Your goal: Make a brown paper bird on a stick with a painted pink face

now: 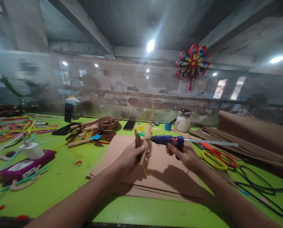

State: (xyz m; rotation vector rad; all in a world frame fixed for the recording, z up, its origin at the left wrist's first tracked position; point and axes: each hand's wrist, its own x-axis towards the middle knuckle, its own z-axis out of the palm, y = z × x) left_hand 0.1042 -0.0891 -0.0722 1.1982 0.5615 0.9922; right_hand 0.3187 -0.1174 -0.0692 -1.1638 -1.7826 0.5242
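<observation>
My left hand (138,153) is closed round a rolled brown paper tube (148,132), which tilts up and away from me. A yellow string (152,114) runs along the tube, and a folded brown paper piece (138,139) stands beside it in the same grip. My right hand (185,154) grips a blue hot glue gun (163,139) with a long clear glue stick (212,142) out of its back. The gun's nozzle points left, at or very near the tube; contact is hard to tell. Beneath both hands lie brown paper sheets (176,186).
Yellow and red scissors (214,159) and a black cord (257,186) lie at right. Brown paper tubes with fringes (91,131) are at back left, by a phone (129,125). A purple power strip (27,167) sits at left. A white jar (182,122) stands behind.
</observation>
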